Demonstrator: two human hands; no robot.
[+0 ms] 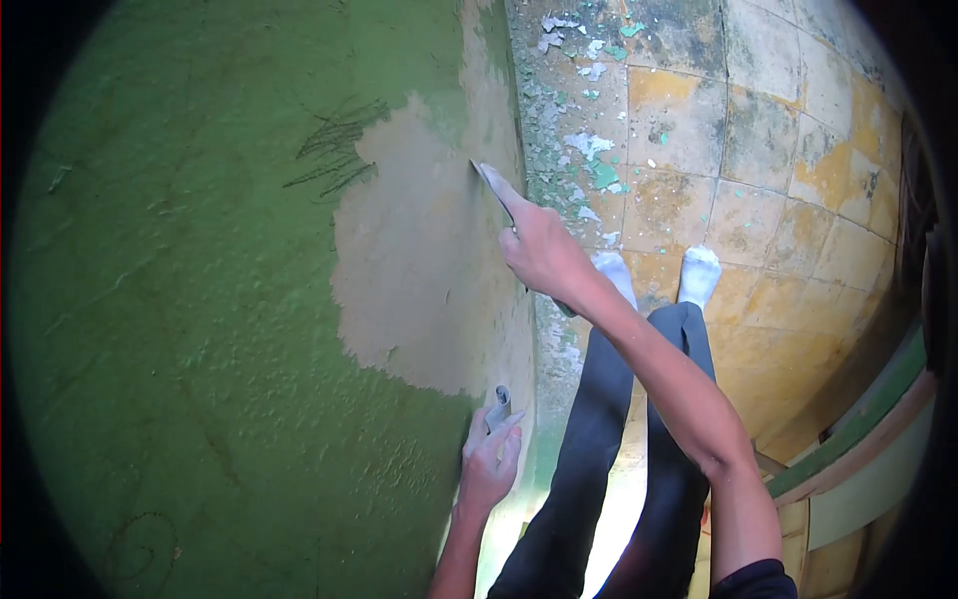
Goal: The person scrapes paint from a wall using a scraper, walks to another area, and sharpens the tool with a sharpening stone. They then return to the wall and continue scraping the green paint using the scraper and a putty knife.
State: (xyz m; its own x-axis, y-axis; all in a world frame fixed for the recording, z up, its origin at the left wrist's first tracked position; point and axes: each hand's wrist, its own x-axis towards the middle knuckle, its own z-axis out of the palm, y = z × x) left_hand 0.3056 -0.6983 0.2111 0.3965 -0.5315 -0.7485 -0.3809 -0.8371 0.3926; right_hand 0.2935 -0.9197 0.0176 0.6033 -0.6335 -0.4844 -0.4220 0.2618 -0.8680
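My right hand (544,252) is closed around a putty knife, its blade (496,187) meeting the wall along the edge of a bare patch. This beige-grey patch (409,265) stands out from the green painted wall (190,299) and has a ragged border. Lower down, my left hand (489,467) pinches a curled grey strip (500,407), close to the wall's lower edge; I cannot tell what the strip is made of. The putty knife's handle is mostly hidden inside my right fist.
Flakes of green and white paint (591,150) litter the floor beside the wall. Worn yellow-and-grey tiles (758,220) cover the floor. My white-socked feet (700,275) stand near the wall. A green-edged frame (858,409) is at the far right. Dark scribbles (334,145) mark the wall.
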